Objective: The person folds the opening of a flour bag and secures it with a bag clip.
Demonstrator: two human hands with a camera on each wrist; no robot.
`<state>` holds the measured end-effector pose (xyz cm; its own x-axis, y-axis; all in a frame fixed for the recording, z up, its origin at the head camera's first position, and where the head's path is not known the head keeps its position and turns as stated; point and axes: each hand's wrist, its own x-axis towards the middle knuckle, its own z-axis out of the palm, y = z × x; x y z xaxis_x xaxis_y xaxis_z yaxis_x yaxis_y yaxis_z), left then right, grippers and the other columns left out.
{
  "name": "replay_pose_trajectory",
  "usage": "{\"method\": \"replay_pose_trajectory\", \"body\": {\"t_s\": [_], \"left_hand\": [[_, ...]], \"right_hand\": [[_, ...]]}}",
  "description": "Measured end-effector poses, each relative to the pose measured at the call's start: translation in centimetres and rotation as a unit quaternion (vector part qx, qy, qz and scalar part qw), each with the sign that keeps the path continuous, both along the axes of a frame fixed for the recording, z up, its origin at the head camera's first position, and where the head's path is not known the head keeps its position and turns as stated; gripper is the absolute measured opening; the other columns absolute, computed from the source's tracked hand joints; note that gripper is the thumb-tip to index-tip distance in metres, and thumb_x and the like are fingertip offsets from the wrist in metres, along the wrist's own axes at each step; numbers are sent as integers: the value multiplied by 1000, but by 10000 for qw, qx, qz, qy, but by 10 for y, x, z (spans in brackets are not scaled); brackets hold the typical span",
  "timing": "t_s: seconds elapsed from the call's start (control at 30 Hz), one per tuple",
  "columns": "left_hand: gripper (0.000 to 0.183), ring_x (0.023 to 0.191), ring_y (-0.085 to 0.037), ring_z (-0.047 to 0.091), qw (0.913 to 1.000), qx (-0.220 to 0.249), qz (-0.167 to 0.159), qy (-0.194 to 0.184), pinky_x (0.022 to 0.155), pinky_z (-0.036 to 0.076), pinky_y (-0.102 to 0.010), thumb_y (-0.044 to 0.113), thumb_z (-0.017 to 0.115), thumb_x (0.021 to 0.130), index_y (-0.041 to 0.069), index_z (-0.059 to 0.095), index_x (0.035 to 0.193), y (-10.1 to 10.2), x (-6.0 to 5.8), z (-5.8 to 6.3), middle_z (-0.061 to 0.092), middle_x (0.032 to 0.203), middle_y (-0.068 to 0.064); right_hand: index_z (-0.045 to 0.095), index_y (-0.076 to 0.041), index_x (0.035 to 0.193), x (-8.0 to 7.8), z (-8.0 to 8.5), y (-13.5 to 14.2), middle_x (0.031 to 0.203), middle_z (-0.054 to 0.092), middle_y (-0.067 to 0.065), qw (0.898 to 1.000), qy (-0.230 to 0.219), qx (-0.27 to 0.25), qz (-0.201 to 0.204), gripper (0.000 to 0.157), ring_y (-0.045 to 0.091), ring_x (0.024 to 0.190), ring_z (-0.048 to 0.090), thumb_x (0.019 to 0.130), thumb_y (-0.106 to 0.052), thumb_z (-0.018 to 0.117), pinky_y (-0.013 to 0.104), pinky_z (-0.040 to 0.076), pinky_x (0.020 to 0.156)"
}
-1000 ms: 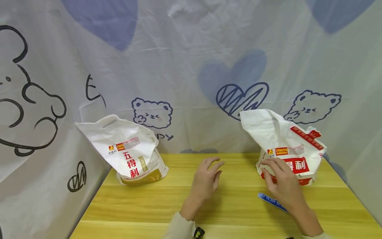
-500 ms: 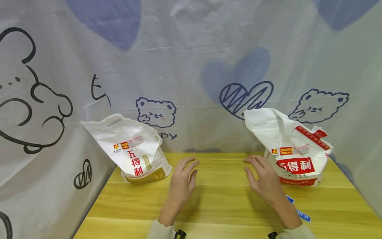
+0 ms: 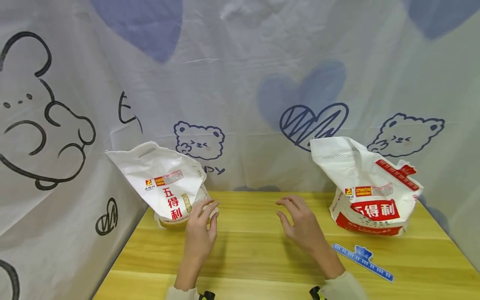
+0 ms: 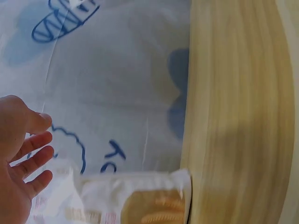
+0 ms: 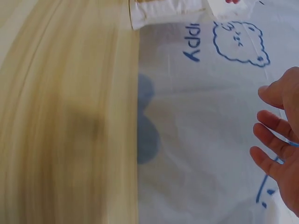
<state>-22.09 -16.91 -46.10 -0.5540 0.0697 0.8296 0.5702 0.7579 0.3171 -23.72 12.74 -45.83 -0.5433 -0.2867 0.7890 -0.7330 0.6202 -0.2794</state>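
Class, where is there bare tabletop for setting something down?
Bare: the middle of the table, between the left hand and right hand, back to the wall cloth. Crowded: right, with the red-printed bag and blue clip; left, by the gold-printed bag.

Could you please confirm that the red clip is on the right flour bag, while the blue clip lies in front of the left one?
Not quite: the head view shows the blue clip in front of the right flour bag, not the left bag. The rest holds.
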Motion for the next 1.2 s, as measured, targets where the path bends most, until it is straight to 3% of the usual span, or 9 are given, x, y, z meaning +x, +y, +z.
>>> {"method": "replay_pose_trajectory", "body": {"t_s": [0.3,0.7,0.97,1.2], "left_hand": [[40,114,-37,59,9992,159,371,39,98,48,-46,-16,78,78,0,73,115,-41,5,6,67,122,-18],[37,114,-38,59,9944,368,989,82,95,48,-47,-17,76,80,-1,73,113,-89,6,8,67,121,-17],[35,113,-41,58,9905,538,1261,-61,93,49,-53,-17,76,80,-4,73,112,-107,7,2,66,121,-20],[37,111,-44,59,9926,403,1137,-137,93,49,-54,-18,80,74,-5,73,108,-108,0,-6,66,120,-22]], "right_hand": [[70,-5,111,-9,-2,-42,112,65,9,9992,132,82,372,28,27,105,63,85,-2,80,42,58,84],[70,-8,115,-17,3,-115,117,64,7,9962,-38,474,734,28,24,110,61,88,-5,78,37,55,93],[70,-8,115,-27,10,-163,116,65,7,9909,318,848,993,28,23,108,62,88,-5,77,34,53,95],[72,-9,116,-35,9,-197,118,66,6,9870,576,1202,900,31,20,109,61,86,-7,78,29,51,98]]}}
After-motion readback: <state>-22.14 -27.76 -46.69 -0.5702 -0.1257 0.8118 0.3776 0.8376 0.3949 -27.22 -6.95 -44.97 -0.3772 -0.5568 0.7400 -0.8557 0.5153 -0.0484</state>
